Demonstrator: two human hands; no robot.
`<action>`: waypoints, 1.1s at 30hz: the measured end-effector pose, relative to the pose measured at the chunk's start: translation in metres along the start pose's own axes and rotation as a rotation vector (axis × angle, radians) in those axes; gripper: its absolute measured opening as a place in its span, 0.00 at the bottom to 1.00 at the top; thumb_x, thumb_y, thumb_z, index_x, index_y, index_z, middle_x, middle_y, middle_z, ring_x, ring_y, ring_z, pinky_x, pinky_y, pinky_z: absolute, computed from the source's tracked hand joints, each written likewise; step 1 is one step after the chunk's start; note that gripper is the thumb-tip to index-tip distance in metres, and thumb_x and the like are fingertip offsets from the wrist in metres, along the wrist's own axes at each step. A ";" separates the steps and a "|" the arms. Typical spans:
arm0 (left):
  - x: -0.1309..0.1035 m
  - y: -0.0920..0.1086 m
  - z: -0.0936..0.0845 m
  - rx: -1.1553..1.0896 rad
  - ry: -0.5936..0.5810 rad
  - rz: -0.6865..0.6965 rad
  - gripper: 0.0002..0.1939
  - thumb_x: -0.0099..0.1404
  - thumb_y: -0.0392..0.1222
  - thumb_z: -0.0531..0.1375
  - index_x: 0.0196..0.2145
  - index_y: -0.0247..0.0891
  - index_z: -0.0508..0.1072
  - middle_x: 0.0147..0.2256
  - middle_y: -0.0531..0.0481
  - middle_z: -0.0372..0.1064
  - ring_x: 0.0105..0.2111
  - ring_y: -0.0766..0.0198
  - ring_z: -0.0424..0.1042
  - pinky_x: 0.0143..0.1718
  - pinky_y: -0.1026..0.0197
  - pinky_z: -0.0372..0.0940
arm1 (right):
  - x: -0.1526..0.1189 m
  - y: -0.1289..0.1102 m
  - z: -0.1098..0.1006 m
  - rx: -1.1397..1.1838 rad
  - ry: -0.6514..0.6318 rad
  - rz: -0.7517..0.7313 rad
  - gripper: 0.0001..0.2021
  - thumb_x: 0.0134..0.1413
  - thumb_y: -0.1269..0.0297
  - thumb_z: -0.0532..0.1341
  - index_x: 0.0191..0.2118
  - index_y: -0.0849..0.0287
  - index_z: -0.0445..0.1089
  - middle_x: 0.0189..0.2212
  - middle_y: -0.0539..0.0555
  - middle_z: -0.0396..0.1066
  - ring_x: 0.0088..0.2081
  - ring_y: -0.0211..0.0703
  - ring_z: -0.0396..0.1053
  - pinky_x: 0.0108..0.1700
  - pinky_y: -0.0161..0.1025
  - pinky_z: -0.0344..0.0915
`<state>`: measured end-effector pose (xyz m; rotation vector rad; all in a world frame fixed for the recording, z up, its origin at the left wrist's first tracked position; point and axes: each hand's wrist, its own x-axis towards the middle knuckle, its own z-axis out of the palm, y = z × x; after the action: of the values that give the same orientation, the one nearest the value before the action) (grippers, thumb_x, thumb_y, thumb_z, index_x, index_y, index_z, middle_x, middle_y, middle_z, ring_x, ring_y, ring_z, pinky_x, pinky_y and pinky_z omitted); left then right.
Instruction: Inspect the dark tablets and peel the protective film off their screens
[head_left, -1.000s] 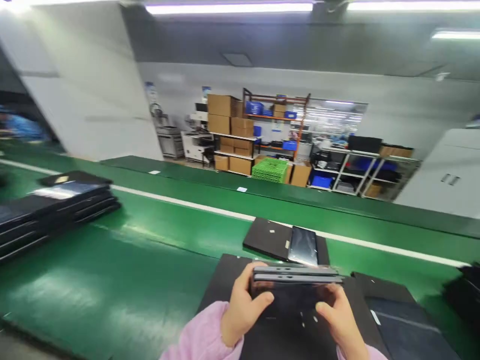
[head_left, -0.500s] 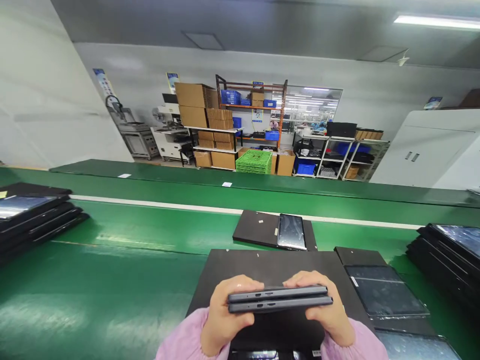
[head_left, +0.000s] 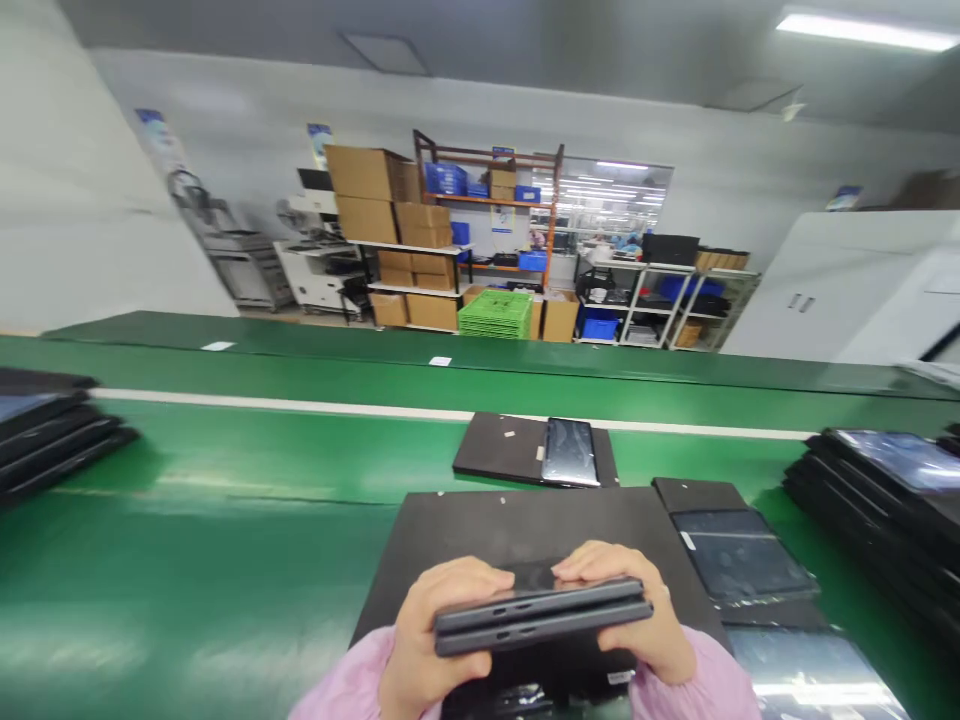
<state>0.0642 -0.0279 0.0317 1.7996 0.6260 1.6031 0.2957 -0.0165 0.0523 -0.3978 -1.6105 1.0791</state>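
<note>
Two dark grey tablets, an upper tablet (head_left: 536,602) and a lower tablet (head_left: 544,630), are stacked flat together with their port edges facing me. My left hand (head_left: 439,635) is closed around their left end, thumb beneath and fingers on top. At the right end, my right hand (head_left: 637,600) grips the pair the same way. The stack is slightly tilted, its left end lower. Below and behind it is a large black board (head_left: 457,525). Under the hands, shiny dark items (head_left: 517,697) are partly hidden and blurred.
Farther back, a black board (head_left: 495,450) carries a film-covered tablet (head_left: 570,452). On the right lie another tablet (head_left: 739,555) and a glossy one (head_left: 814,670). Stacks of black trays stand at the left (head_left: 52,440) and right (head_left: 862,520) of the green bench (head_left: 225,560).
The view has turned a little, so the surroundings sit slightly left and higher. Both hands still hold the two tablets, which now tilt more, with the left end lower and more top surface showing.
</note>
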 end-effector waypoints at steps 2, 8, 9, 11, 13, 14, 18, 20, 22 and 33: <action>-0.003 -0.001 -0.004 0.059 0.012 -0.018 0.18 0.53 0.54 0.64 0.40 0.46 0.77 0.34 0.42 0.76 0.34 0.47 0.75 0.35 0.46 0.70 | 0.001 0.001 0.002 0.020 0.002 0.004 0.20 0.41 0.54 0.70 0.43 0.48 0.72 0.37 0.54 0.75 0.38 0.49 0.72 0.40 0.46 0.69; -0.013 -0.022 -0.014 0.084 0.094 -0.127 0.22 0.50 0.59 0.64 0.38 0.45 0.77 0.35 0.44 0.76 0.34 0.48 0.75 0.35 0.50 0.72 | 0.005 0.012 -0.009 -0.091 -0.040 0.116 0.22 0.38 0.55 0.71 0.43 0.52 0.72 0.40 0.54 0.74 0.41 0.48 0.71 0.44 0.44 0.66; -0.015 -0.030 -0.014 0.067 0.133 -0.180 0.25 0.48 0.62 0.64 0.39 0.43 0.77 0.37 0.43 0.76 0.35 0.48 0.75 0.36 0.50 0.72 | 0.003 0.019 -0.013 -0.166 -0.071 0.180 0.23 0.39 0.54 0.71 0.44 0.53 0.71 0.41 0.55 0.74 0.42 0.49 0.71 0.45 0.45 0.66; -0.016 -0.050 -0.013 0.096 0.272 -0.291 0.31 0.44 0.67 0.63 0.36 0.39 0.77 0.36 0.42 0.75 0.35 0.47 0.74 0.36 0.51 0.71 | -0.001 0.036 -0.020 -0.333 -0.081 0.332 0.21 0.41 0.52 0.69 0.40 0.57 0.72 0.40 0.57 0.74 0.42 0.51 0.70 0.46 0.45 0.65; -0.009 -0.069 -0.011 0.177 0.458 -0.406 0.32 0.40 0.70 0.62 0.28 0.36 0.76 0.30 0.43 0.75 0.34 0.48 0.74 0.34 0.54 0.71 | -0.004 0.048 -0.023 -0.464 -0.018 0.449 0.14 0.44 0.54 0.65 0.34 0.59 0.72 0.35 0.57 0.75 0.39 0.52 0.71 0.44 0.45 0.65; -0.002 -0.076 -0.009 0.185 0.544 -0.472 0.31 0.41 0.70 0.62 0.26 0.36 0.75 0.28 0.44 0.74 0.33 0.49 0.73 0.34 0.55 0.70 | -0.004 0.050 -0.022 -0.516 0.017 0.484 0.11 0.46 0.57 0.64 0.32 0.59 0.71 0.32 0.56 0.75 0.36 0.52 0.72 0.41 0.45 0.66; 0.030 -0.088 0.013 -0.107 0.635 -0.886 0.31 0.52 0.66 0.58 0.38 0.33 0.72 0.40 0.40 0.73 0.43 0.50 0.71 0.43 0.52 0.67 | 0.014 0.021 -0.008 -0.653 -0.006 0.471 0.14 0.49 0.66 0.56 0.44 0.59 0.66 0.27 0.51 0.71 0.28 0.45 0.68 0.32 0.38 0.63; 0.038 -0.092 0.032 -0.172 0.538 -1.027 0.32 0.56 0.63 0.57 0.46 0.31 0.69 0.50 0.35 0.67 0.51 0.49 0.66 0.52 0.49 0.61 | 0.027 0.002 0.000 -0.663 0.002 0.499 0.14 0.51 0.68 0.53 0.45 0.58 0.65 0.28 0.50 0.71 0.28 0.44 0.67 0.32 0.37 0.62; 0.039 -0.099 0.051 -0.098 0.473 -0.945 0.33 0.59 0.57 0.56 0.55 0.33 0.61 0.60 0.36 0.54 0.59 0.52 0.54 0.60 0.50 0.49 | 0.036 -0.007 0.007 -0.690 0.006 0.587 0.13 0.51 0.69 0.53 0.43 0.57 0.65 0.29 0.50 0.72 0.29 0.44 0.68 0.33 0.36 0.61; 0.088 -0.095 0.045 -0.063 0.430 -0.688 0.20 0.56 0.41 0.54 0.47 0.37 0.68 0.50 0.43 0.66 0.52 0.53 0.63 0.56 0.51 0.54 | 0.067 0.054 0.014 -0.460 0.112 0.669 0.13 0.59 0.54 0.48 0.35 0.57 0.62 0.24 0.49 0.65 0.26 0.40 0.63 0.30 0.37 0.58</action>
<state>0.1272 0.0933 0.0201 1.0092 1.2163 1.4791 0.2461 0.0546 0.0486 -1.3512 -1.6568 1.1254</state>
